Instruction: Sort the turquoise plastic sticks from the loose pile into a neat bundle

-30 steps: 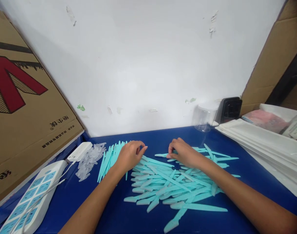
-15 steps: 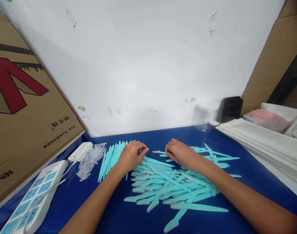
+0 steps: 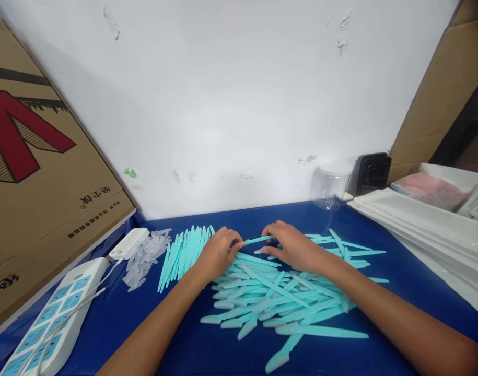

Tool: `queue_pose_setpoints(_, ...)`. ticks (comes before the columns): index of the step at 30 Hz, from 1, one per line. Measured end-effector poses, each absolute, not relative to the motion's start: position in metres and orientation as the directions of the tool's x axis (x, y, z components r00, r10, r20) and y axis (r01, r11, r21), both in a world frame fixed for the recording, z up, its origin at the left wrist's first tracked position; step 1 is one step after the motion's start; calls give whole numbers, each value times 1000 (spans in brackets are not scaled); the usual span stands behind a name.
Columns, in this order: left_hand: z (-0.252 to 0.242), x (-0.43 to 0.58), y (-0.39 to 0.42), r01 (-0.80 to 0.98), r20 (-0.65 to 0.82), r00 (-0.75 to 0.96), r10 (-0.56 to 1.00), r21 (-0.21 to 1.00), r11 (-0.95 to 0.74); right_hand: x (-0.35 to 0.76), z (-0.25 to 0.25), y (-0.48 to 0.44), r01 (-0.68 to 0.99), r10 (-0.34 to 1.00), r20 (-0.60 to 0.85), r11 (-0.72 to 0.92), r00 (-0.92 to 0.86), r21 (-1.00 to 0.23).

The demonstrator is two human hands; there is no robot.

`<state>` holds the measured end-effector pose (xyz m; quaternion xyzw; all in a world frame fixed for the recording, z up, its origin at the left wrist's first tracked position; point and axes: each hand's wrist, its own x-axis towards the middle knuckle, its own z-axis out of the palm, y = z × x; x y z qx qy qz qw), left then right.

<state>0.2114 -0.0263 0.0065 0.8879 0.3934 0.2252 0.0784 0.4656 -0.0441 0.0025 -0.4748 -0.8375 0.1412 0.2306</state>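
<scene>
- Left hand (image 3: 217, 250): fingers curled, pinching the left end of one teal stick (image 3: 258, 239).
- Right hand (image 3: 291, 245): fingers bent, gripping the right end of the same stick, held level just above the far edge of the loose pile (image 3: 278, 300).
- Loose pile: teal sticks crisscrossed on the blue table (image 3: 207, 350), beneath both wrists.
- Neat row (image 3: 184, 250) of sticks: just left of the left hand.
- Clear caps (image 3: 144, 256) and power strip (image 3: 54, 313): farther left, beside the cardboard box (image 3: 38, 172).
- Clear jar (image 3: 330, 188) and white bags (image 3: 427, 230): far right.
</scene>
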Motion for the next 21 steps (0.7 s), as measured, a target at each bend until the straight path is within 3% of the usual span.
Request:
queue_pose_setpoints(8,11,203,-23,662,357,468,808,464,-589,475,2,-40,782,888,148,455,-436,-426)
queue_pose_setpoints(11,13,204,-24,656,366,428,826,503,-563,471,7,-41,776,897,218,442,-384,-450)
queue_pose_setpoints(17,16,202,-24,645,387,336,859,570,-509,477,21,-37,642,893,444,382,-72,-665)
queue_pose_setpoints(21,20,205,-25,539,411,313,856,665,-516,481,27,-36,629,895,446,338,16,-700)
